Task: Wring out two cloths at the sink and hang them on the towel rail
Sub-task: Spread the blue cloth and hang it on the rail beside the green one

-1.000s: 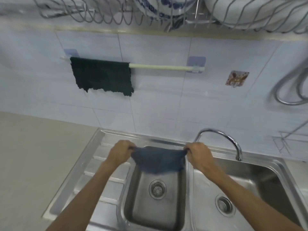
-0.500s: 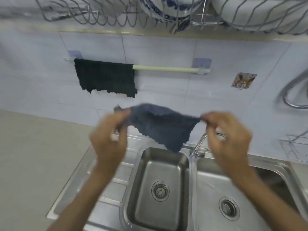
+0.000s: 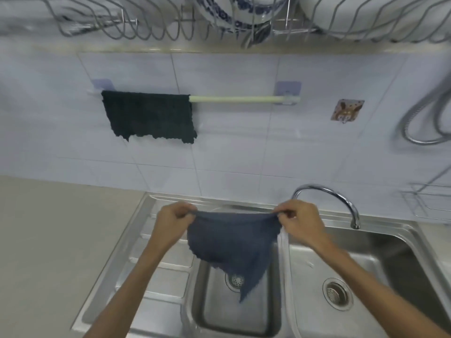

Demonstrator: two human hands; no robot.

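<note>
A blue-grey cloth point(image 3: 231, 242) hangs spread open over the left sink basin point(image 3: 234, 311). My left hand point(image 3: 172, 222) pinches its left top corner and my right hand point(image 3: 300, 222) pinches its right top corner. Its lower tip droops toward the drain. A dark green cloth point(image 3: 148, 117) is draped over the left half of the pale towel rail point(image 3: 234, 99) on the tiled wall. The right half of the rail is bare.
A curved tap point(image 3: 341, 201) stands behind the divider of the double steel sink, with the right basin point(image 3: 371, 264) and a ribbed drainboard point(image 3: 156, 269). A wire dish rack point(image 3: 219, 18) with bowls hangs overhead. A hose point(image 3: 424, 118) and wall hook point(image 3: 346, 111) sit right.
The cloth was flicked up in front of the wall half a second ago; both hands have come back down and hold it spread over the left basin again.
</note>
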